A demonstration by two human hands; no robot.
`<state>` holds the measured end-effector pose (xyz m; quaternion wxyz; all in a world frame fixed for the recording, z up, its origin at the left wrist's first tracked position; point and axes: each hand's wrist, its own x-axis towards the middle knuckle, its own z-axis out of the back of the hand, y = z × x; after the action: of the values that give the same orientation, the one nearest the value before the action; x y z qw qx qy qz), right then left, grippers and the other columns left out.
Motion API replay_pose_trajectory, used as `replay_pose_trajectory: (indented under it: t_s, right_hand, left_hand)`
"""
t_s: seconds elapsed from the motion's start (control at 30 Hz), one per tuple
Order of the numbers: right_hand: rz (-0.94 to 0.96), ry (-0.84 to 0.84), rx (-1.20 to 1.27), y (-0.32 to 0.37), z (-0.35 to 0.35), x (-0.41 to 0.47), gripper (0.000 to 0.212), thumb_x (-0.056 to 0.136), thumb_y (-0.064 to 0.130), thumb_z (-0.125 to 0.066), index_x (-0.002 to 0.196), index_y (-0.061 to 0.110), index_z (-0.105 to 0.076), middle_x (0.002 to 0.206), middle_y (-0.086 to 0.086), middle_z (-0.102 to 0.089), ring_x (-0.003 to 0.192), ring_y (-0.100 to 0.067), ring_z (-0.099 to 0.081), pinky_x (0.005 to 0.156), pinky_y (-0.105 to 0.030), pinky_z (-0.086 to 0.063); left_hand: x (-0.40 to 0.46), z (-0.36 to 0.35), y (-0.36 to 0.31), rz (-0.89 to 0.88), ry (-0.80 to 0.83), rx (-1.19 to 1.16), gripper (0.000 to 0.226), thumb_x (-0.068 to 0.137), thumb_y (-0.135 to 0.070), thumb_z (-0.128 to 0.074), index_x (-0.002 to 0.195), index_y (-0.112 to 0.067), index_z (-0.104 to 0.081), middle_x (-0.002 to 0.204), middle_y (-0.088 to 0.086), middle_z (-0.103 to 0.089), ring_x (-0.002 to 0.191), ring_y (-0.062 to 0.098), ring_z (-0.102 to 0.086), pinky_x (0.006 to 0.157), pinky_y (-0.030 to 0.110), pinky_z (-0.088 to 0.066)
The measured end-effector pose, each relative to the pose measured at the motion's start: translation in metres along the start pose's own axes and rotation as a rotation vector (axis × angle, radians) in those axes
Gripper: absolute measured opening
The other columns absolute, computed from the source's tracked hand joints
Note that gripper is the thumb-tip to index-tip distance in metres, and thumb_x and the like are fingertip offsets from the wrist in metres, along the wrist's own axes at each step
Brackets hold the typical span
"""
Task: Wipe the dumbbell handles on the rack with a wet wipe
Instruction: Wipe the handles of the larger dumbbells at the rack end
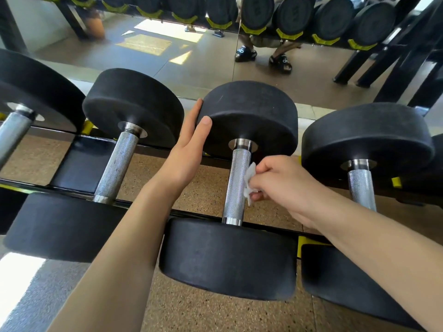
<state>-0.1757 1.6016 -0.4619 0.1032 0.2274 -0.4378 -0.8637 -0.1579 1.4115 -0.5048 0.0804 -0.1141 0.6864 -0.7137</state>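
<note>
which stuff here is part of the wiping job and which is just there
In the job:
wipe, pinched in the right hand against the middle handle
left hand, flat on that dumbbell's far head
other handles
rack

Just there:
mirror
floor

Dumbbells (239, 188) side by side on rack (81, 164), mirror (167, 56) behind

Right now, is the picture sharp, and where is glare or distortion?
Head view: mostly sharp; wide-angle lens bends the rack and forearms outward; bright glare patch on the floor at lower left; mirror shows sunlit floor patches; wet wipe slightly overexposed against the handle.
</note>
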Motion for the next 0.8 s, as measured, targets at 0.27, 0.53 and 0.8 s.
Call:
replay_pose_trajectory:
  t_s: [0.27, 0.53, 0.8]
  right_hand:
    - [0.681, -0.012, -0.505, 0.000, -0.006, -0.013, 0.013, 0.086, 0.015, -0.065, 0.092, 0.021, -0.075, 0.096, 0.013, -0.059, 0.089, -0.004, -0.058, 0.076, -0.015, -0.045]
    - [0.649, 0.194, -0.601, -0.001, 0.006, -0.016, 0.014, 0.083, 0.018, -0.064, 0.086, 0.027, -0.074, 0.097, 0.016, -0.054, 0.091, -0.003, -0.056, 0.078, -0.025, -0.050]
    - [0.422, 0.235, -0.361, 0.000, -0.002, -0.024, 0.010, 0.077, 0.016, -0.076, 0.076, 0.026, -0.077, 0.086, 0.012, -0.066, 0.077, -0.004, -0.067, 0.077, -0.031, -0.056]
  left_hand:
    - [0.000, -0.001, -0.001, -0.011, -0.011, 0.013, 0.070, 0.091, -0.071, -0.041, 0.156, -0.055, -0.020, 0.162, -0.024, -0.029, 0.148, 0.001, -0.031, 0.125, 0.045, -0.025]
    - [-0.001, 0.000, -0.003, -0.005, -0.008, 0.028, 0.059, 0.100, -0.064, -0.038, 0.156, -0.056, -0.019, 0.162, -0.025, -0.028, 0.148, 0.000, -0.028, 0.125, 0.043, -0.024]
    - [-0.003, 0.004, -0.009, -0.024, -0.014, 0.109, 0.058, 0.105, -0.056, -0.040, 0.159, -0.045, -0.022, 0.160, -0.022, -0.034, 0.142, -0.003, -0.033, 0.114, 0.024, -0.030]
